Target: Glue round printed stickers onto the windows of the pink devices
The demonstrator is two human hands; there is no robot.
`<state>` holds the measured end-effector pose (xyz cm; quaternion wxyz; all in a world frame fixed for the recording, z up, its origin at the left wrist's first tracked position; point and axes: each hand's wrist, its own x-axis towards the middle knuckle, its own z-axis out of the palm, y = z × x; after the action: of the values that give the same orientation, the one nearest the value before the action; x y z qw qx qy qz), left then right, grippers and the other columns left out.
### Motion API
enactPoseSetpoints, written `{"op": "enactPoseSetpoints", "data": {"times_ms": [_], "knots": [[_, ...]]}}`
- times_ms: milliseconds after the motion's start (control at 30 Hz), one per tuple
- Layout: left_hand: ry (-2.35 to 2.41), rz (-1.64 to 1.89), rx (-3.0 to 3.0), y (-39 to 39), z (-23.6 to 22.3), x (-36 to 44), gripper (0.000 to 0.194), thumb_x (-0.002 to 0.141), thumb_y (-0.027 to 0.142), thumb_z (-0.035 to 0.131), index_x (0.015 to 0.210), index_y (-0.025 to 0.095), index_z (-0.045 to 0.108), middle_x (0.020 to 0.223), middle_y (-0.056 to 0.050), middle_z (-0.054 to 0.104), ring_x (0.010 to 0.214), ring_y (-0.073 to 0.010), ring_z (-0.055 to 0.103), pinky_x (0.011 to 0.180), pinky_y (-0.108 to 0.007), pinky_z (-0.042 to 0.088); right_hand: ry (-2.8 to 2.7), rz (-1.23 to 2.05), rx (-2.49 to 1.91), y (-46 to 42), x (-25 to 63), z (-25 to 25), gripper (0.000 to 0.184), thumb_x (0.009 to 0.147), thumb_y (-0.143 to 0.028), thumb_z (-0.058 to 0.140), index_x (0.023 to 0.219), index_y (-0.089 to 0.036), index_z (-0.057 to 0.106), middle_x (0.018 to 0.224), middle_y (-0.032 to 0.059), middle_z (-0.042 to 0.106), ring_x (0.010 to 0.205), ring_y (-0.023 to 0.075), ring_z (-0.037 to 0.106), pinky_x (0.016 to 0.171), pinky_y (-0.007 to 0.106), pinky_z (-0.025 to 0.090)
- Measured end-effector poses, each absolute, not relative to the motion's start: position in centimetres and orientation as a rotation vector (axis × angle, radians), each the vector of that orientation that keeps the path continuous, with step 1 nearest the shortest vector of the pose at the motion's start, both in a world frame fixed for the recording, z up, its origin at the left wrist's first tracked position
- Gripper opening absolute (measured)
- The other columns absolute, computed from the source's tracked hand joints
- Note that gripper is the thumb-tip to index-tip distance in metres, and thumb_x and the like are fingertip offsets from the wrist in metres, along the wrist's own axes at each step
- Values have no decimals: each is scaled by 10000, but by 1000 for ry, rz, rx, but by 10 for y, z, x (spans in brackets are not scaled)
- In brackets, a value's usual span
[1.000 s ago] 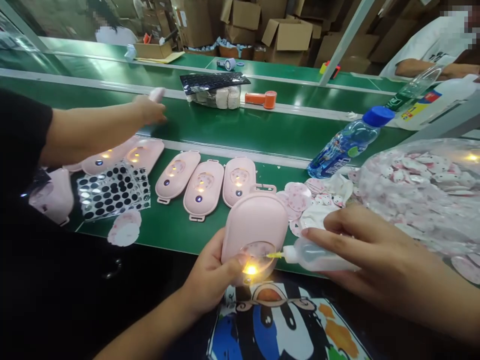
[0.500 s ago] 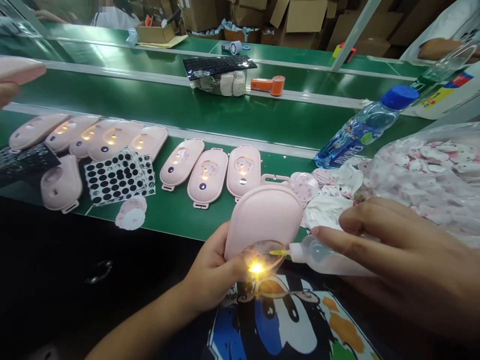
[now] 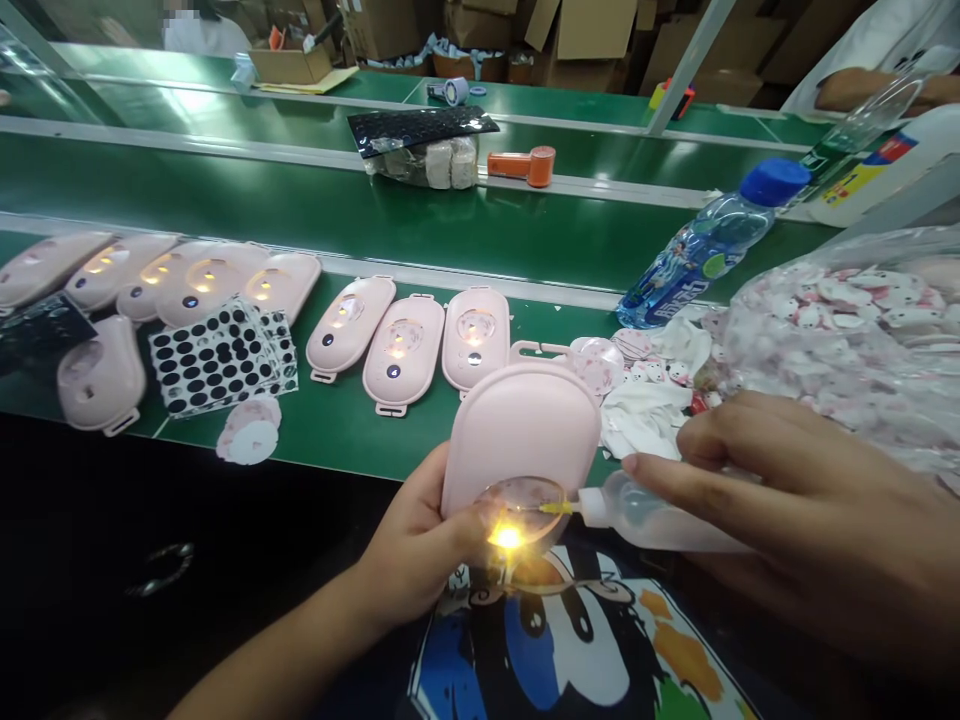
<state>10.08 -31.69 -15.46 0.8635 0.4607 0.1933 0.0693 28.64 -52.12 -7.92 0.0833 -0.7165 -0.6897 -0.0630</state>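
- Left hand [image 3: 420,540] clamped around a pink plastic case [image 3: 517,430]
- Right hand [image 3: 814,510] clamped on a squeeze bottle [image 3: 645,515], yellow nozzle [image 3: 556,508] at the case's round lens [image 3: 521,510]
- More cases [image 3: 401,352] lie on the green tabletop [image 3: 337,445]

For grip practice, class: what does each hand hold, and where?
Left hand: pink rounded plastic case, by its lower edge. Right hand: clear plastic squeeze bottle, by its body.

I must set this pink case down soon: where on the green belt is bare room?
Bare belt lies between the loose round sticker and the held pink case. A wider band runs behind the metal rail. Crowded: right, around the white scraps and plastic bag.
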Motion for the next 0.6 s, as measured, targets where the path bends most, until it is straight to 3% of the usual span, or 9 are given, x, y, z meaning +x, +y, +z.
{"op": "enactPoseSetpoints", "data": {"times_ms": [600], "knots": [[414,117,876,-322,-146,107,334,803,287,761,1117,225,664,992,-75,761,875,-223,724,760,-318,593,-2006,-208,-2114,-521,279,-81,323,844,-148,487,1145,-229,571,897,81,493,760,210,454,610,353,449]]}}
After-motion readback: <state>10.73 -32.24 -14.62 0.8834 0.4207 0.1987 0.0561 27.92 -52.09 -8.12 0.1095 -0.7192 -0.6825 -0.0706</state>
